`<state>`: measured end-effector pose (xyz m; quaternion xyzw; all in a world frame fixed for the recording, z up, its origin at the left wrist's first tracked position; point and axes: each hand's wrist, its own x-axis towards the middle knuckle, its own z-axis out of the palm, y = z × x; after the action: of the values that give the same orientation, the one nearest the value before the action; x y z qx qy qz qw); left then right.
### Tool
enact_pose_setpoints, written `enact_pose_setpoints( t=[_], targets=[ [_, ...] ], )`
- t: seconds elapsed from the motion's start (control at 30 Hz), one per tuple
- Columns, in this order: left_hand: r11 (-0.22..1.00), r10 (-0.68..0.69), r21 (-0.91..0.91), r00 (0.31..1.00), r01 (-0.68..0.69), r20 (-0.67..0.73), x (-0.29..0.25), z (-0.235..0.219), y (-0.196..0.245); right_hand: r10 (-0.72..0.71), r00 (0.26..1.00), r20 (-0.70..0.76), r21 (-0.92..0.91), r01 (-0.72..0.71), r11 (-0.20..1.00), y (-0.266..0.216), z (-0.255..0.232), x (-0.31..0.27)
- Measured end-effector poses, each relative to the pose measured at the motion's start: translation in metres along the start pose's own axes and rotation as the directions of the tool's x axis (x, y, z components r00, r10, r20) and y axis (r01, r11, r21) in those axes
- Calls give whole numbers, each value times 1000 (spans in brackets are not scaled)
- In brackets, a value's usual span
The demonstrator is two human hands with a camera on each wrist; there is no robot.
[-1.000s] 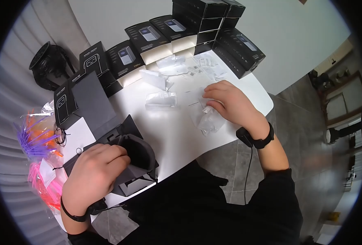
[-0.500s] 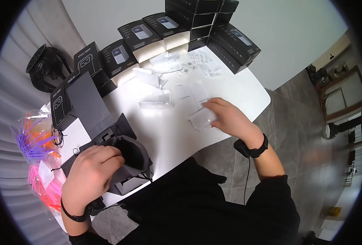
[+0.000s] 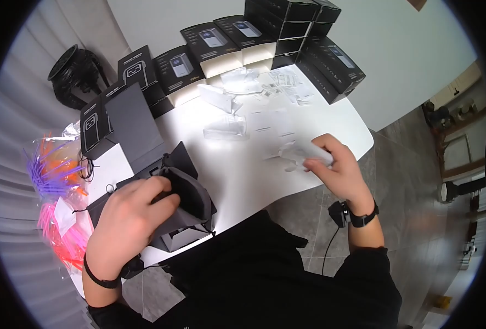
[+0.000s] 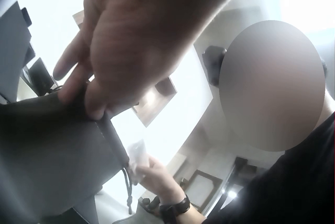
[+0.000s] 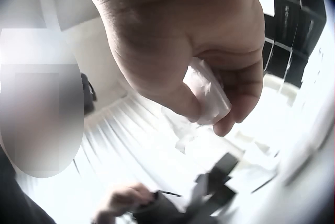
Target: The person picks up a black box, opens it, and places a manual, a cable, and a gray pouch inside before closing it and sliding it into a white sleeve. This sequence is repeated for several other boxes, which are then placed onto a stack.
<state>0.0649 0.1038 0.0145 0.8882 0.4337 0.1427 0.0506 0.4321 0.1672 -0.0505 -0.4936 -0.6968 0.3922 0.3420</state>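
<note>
My left hand [image 3: 130, 222] pinches the rim of a dark grey drawstring pouch [image 3: 200, 192], whose mouth gapes towards the right. This pouch sits over an open black box [image 3: 178, 239] with its tall flap [image 3: 136, 129] raised behind. In the left wrist view the fingers and thumb lie along the rim of the pouch [image 4: 57, 153], and a cord hangs from its side. Over the table's right part, my right hand [image 3: 346, 172] grips a small clear plastic bag [image 3: 303, 153] between thumb and fingers. The right wrist view shows the plastic bag [image 5: 212, 96] bunched up; its contents are unclear.
Black product boxes [image 3: 210, 41] line the back of the white table [image 3: 237, 175], with a taller stack [image 3: 292, 27] at the right. Clear plastic wrappers [image 3: 225, 127] and paper slips [image 3: 295, 88] lie before them. Bagged purple ties [image 3: 48, 172] and pink ones [image 3: 67, 225] are at the left.
My right hand has picked the clear plastic bag up off the tabletop and drawn it to the right. My left hand keeps its hold on the pouch. The head view has shifted slightly.
</note>
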Motion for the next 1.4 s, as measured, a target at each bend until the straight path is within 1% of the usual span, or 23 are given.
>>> enact_pose_setpoints(
  t=[0.1,0.13,0.17,0.23,0.33,0.4,0.43,0.53,0.63,0.73,0.8,0.87,0.9,0.93,1.03,1.13,1.23,1.33,1.4],
  targets=[
    [999,-2,47,1000,2,8,2,-10,0,-126,986,109,264,93,960,-55,15,-1],
    [1000,-13,24,1000,14,-14,3,-11,2,-101,984,147,340,45,939,-62,24,-1],
    [1000,-11,27,999,12,-34,4,-12,2,-130,976,173,288,76,955,-71,33,2],
    [999,-3,32,997,5,-72,3,-14,2,-264,951,161,111,249,962,-80,57,8],
    [997,22,72,999,-19,-43,-1,-22,2,-81,971,227,79,65,995,-84,83,15],
    [994,59,89,998,-57,-14,-5,-25,-1,-186,960,209,19,186,982,-81,95,18],
    [994,71,85,997,-68,-28,-6,-24,-2,-237,950,201,-11,244,970,-79,100,20],
    [994,103,54,993,-100,-54,-8,-17,-4,-491,860,139,36,491,870,-75,120,27],
    [995,100,8,993,-100,-70,-9,-13,-4,-461,868,184,55,459,887,-83,126,32],
    [991,132,11,987,-132,-90,-9,-10,-4,-314,922,227,57,310,949,-90,132,34],
    [989,144,59,980,-137,-137,-8,-9,-4,-200,944,264,43,195,980,-93,138,33],
    [986,156,88,969,-141,-190,-7,-10,-4,-280,932,230,30,281,959,-90,144,34],
    [986,159,92,963,-142,-218,-7,-10,-4,-416,892,179,20,419,908,-83,149,37],
    [985,161,94,956,-142,-246,-7,-11,-4,-543,830,130,3,547,837,-80,152,38],
    [986,147,111,950,-120,-275,-11,-14,-3,-618,786,2,-92,615,783,-90,153,37],
    [984,134,152,935,-88,-328,-17,-19,-2,-520,850,89,107,511,853,-87,156,33],
    [975,187,178,928,-134,-321,-20,-23,2,-397,872,286,203,350,915,-89,150,35],
    [954,258,239,907,-183,-334,-21,-26,12,-442,852,282,162,412,897,-101,149,39],
    [950,266,255,897,-181,-352,-21,-32,19,-400,853,334,147,372,916,-113,148,44]
  ],
)
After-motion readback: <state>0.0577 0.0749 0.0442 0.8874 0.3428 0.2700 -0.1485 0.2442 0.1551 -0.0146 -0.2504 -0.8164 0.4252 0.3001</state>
